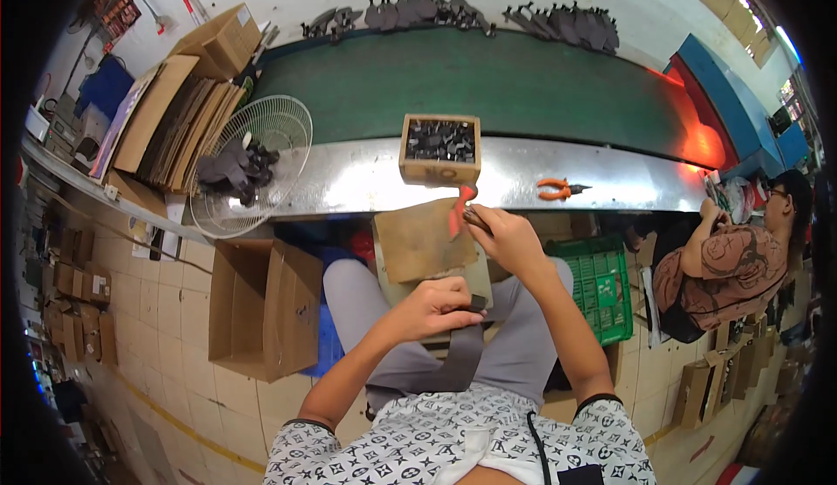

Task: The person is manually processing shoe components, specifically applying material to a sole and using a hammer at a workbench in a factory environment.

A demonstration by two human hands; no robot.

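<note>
My left hand [433, 310] is closed on a dark grey strap [464, 358], whose end sticks out by the thumb while the rest hangs over my lap. Fingers pinched together, my right hand [506, 239] is raised at the upper right of a worn tan board [417, 245]. A small dark thing shows at its fingertips, too small to name. Right beside those fingers is a red-orange object [456, 216], narrow and bent at the top; I cannot tell whether the hand holds it. The board rests on a pale support between my knees.
A box of small dark parts [438, 174] stands on the metal ledge [349, 171], with orange-handled pliers [558, 189] to its right. A wire basket [292, 149] holds dark pieces. Cardboard box [261, 310] at left, green crate [602, 289] and another person [732, 258] at right.
</note>
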